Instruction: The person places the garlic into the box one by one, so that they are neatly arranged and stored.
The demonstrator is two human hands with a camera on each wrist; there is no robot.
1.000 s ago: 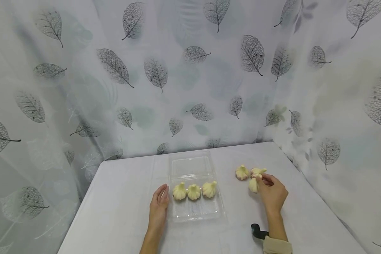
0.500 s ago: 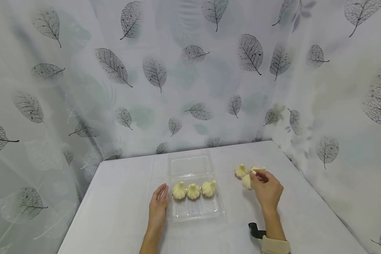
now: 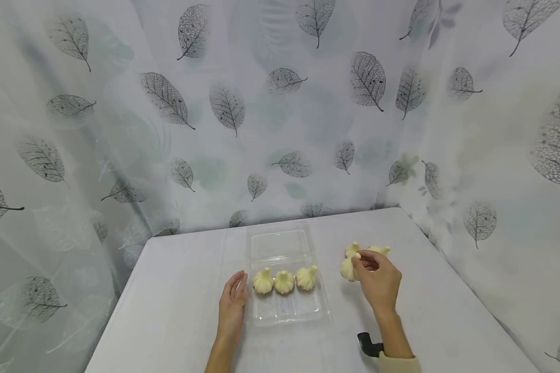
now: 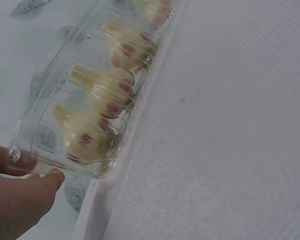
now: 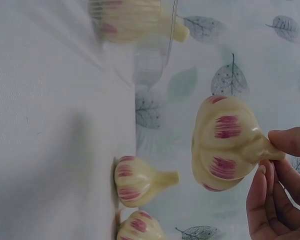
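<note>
A garlic bulb (image 5: 225, 145) with pink streaks hangs stem-first from my right hand (image 3: 380, 282); thumb and fingers pinch its stem above the table. Two more garlic bulbs lie behind that hand: one (image 3: 352, 248) partly hidden by the held bulb, the other (image 3: 379, 249) partly covered by the fingers. An open clear plastic clamshell box (image 3: 287, 308) stands left of them, with three garlic bulbs (image 3: 283, 281) side by side along the hinge side of its base. Against the box's left side rests my left hand (image 3: 233, 300), fingers fairly straight, fingertips touching the plastic wall.
The box's transparent lid (image 3: 281, 243) lies folded back towards the rear of the white table (image 3: 177, 290). Leaf-patterned curtains (image 3: 280, 119) enclose the table at the back and sides. A black curved piece (image 3: 368, 344) sits at the right wrist.
My right hand has carried the pinched garlic bulb leftward, away from the rear right bulb and in front of the other loose one. The left hand and the box stay in place.
</note>
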